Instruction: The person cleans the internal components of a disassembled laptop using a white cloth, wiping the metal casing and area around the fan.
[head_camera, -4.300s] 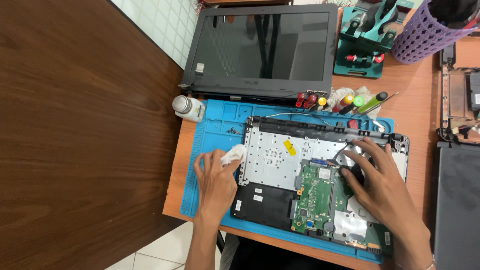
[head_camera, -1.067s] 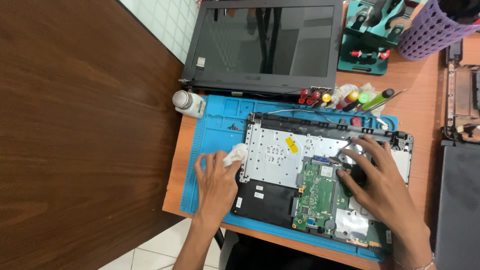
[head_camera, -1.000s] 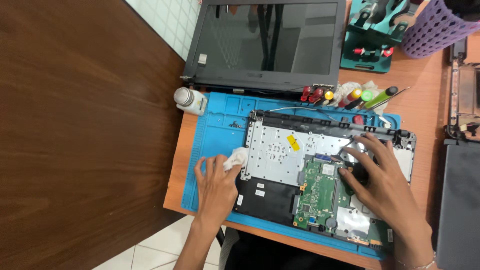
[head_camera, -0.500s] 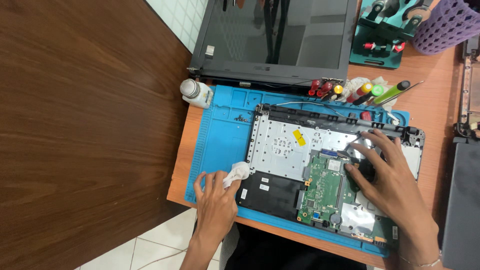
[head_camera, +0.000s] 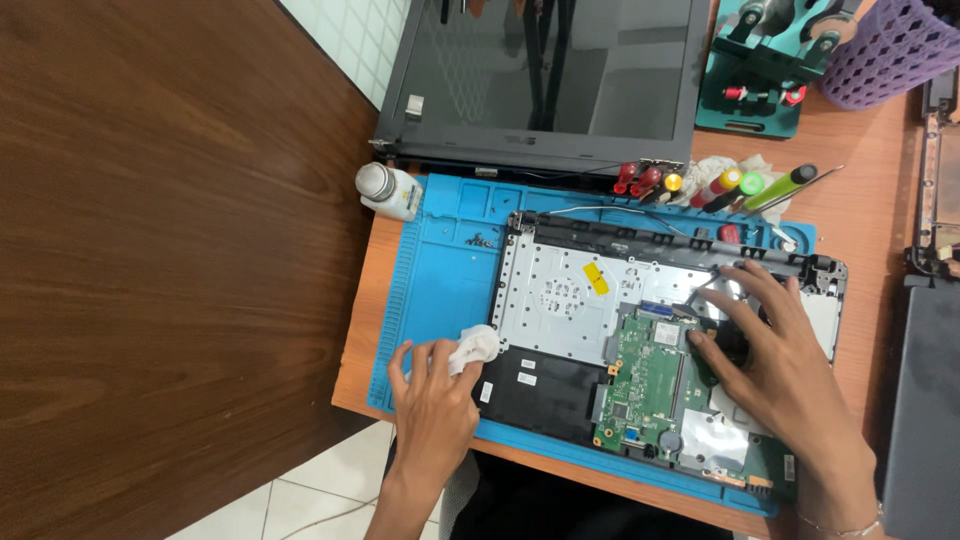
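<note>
White tissue pinched in left hand fingers; right hand fingers spread on laptop base

Orange-brown wooden surface on the right, its edge running diagonally. Large dark brown wood panel fills the left side, glossy grain. White tiled floor visible below the edge, and white tiles at top. Even indoor light, soft glare.

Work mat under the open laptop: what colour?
Blue, seen in the head view: work mat.
</note>
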